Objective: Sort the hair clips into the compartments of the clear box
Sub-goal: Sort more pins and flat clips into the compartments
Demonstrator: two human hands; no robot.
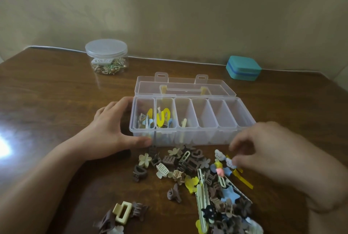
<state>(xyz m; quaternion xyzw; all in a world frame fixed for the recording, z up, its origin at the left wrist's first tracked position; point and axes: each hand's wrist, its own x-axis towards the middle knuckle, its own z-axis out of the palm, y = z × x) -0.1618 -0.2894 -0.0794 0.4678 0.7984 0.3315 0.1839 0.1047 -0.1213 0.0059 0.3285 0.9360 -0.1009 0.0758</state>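
We are early on: the clear box (192, 120) sits mid-tabletop with clips in only three left compartments. Our left hand (111, 128) grips its left end, fingers spread. Our right hand (267, 156) pinches a white clip (230, 163) above the big pile (197, 181) near the front edge.

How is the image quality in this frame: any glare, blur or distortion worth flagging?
Head view: strong white glare on the table at the left edge; the right hand is motion-blurred over the pile of hair clips; the left hand and the clear box are sharper; wide-angle bending curves the table's far edge.
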